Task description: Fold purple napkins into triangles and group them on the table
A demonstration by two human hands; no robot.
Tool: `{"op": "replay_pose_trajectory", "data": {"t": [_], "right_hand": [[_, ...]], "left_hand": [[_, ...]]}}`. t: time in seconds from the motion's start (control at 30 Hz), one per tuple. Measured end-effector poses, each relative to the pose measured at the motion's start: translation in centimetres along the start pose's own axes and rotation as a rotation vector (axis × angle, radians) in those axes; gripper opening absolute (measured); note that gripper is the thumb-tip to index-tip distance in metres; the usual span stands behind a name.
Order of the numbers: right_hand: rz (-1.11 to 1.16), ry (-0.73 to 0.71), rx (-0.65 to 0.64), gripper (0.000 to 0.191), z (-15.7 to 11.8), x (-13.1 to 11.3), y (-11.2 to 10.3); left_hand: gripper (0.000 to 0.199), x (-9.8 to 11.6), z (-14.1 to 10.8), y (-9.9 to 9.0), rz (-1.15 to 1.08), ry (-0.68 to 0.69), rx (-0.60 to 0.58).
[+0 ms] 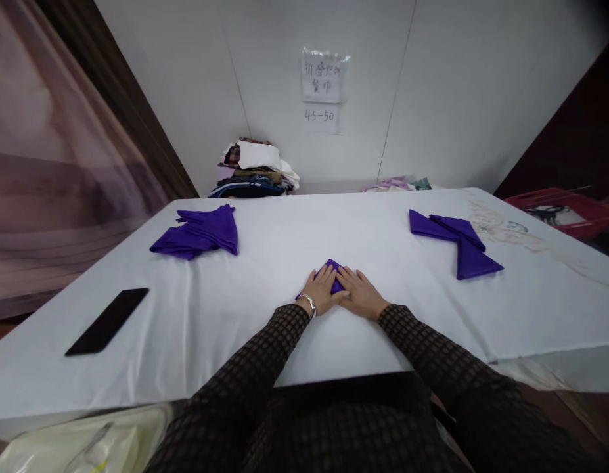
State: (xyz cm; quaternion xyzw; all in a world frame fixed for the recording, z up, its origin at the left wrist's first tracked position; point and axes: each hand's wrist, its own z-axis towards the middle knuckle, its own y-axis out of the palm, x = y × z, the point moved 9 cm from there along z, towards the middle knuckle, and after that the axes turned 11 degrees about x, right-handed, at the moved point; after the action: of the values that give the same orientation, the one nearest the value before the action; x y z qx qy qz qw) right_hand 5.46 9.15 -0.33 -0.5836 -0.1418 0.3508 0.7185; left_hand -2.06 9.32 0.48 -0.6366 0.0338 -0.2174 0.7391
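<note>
Under both hands, at the middle of the white-covered table, lies a small folded purple napkin (pixel 335 266); its pointed top shows between my fingers. My left hand (pixel 321 290) is spread flat over its left part, with a silver bracelet at the wrist. Pressed flat on its right part is my right hand (pixel 362 293), fingers stretched out. The thumbs meet near the lower edge, and the hands hide most of the cloth. To the right lie folded purple napkins (pixel 454 238), overlapping at angles. A loose heap of purple napkins (pixel 198 233) sits at the far left.
A black flat slab (pixel 107 322) lies at the table's left. Behind the back edge stands a stack of folded clothes (pixel 255 169). A red basket (pixel 565 210) is beyond the right edge, and a pale bin (pixel 151 420) is below the front left. Paper signs (pixel 324 82) hang on the wall.
</note>
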Motion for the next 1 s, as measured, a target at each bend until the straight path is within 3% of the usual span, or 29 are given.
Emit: {"op": "replay_pose_trajectory", "data": {"t": [0.43,1.0], "right_hand": [[0.007,-0.018,-0.007,0.077,-1.1,0.8,-0.3],[-0.052,0.036,-0.070,0.072,-5.8,3.4,-1.9]], "left_hand": [[0.077,-0.5,-0.3,0.7,0.025,-0.019,-0.040],[0.055,-0.8,0.0,0.9,0.043,-0.053,-0.007]]}}
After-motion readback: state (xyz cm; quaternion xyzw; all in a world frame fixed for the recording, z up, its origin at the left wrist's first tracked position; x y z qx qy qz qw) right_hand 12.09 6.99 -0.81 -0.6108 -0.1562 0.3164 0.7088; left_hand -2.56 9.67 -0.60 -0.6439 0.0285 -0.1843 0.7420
